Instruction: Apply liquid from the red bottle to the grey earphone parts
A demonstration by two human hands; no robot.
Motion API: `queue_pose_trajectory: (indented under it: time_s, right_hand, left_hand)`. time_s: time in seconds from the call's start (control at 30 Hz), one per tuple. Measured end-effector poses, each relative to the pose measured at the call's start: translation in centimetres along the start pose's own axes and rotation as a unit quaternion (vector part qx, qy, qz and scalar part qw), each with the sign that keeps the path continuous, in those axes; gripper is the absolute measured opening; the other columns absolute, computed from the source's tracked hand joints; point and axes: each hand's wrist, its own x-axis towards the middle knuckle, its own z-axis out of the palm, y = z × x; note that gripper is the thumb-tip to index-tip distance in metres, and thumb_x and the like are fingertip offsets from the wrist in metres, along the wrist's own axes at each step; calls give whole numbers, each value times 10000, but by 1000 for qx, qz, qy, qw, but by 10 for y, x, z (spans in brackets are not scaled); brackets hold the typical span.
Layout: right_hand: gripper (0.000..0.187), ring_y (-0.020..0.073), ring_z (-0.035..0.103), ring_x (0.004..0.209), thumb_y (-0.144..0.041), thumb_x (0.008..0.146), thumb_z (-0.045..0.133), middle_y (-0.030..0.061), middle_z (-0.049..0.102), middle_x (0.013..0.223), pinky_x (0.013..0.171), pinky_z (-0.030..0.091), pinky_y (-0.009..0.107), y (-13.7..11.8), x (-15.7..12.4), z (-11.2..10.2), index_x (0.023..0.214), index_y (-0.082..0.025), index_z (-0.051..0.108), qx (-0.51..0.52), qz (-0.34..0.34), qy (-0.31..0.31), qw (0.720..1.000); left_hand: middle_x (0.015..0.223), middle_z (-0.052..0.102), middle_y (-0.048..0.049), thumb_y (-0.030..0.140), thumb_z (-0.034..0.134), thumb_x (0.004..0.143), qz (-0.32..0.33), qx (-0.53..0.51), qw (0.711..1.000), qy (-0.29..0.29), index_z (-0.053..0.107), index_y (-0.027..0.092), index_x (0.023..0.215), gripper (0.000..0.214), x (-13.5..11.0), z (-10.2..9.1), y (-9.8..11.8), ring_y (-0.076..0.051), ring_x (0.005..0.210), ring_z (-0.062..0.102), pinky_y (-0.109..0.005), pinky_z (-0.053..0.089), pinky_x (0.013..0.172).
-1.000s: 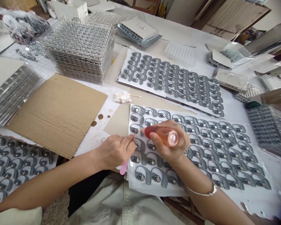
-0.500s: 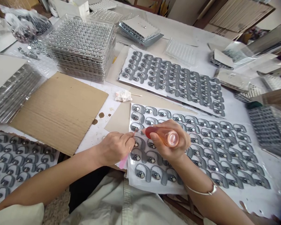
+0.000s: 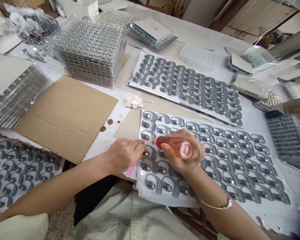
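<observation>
My left hand [image 3: 126, 154] is closed in a pinch at the left edge of the near sheet [image 3: 165, 199]. From under it sticks the flat end of pink tweezers [image 3: 132, 169], most of which the fingers hide. Wrapped round a see-through orange squeeze bottle [image 3: 173, 146] with a red front part, my right hand [image 3: 187, 150] tilts its narrow nozzle toward the tweezer tips. Both tips meet over the left column of grey curved pieces, close to a piece with a shiny round stud [image 3: 145, 137]. Rows of such pieces cover the sheet.
Behind lies a second sheet of grey pieces [image 3: 170, 78]. A crumpled white tissue [image 3: 133, 101] with a thin stick is beside it. Brown cardboard [image 3: 67, 116] and a tall stack of clear trays [image 3: 90, 50] stand left. Another sheet [image 3: 20, 173] sits lower left; packed trays [image 3: 290, 136] line the right.
The whole view has shifted slightly to the right and the hands with it. Both hands keep their hold, and the bottle nozzle stays near the tweezer tips.
</observation>
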Motion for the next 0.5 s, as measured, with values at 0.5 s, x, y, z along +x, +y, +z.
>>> queue_pose_trajectory:
  time_s: [0.5]
  right_hand:
    - [418,137,559,582,-204,741,735,-10,589,743,529,476,289,0,0,2,1082,-235,494,24,7,18,1000]
  left_hand:
    - [835,718,-57,180,438,954,-78,-83,993,-36,583,149,902,157,-4,2,-7,-147,750,712,-240,583,683]
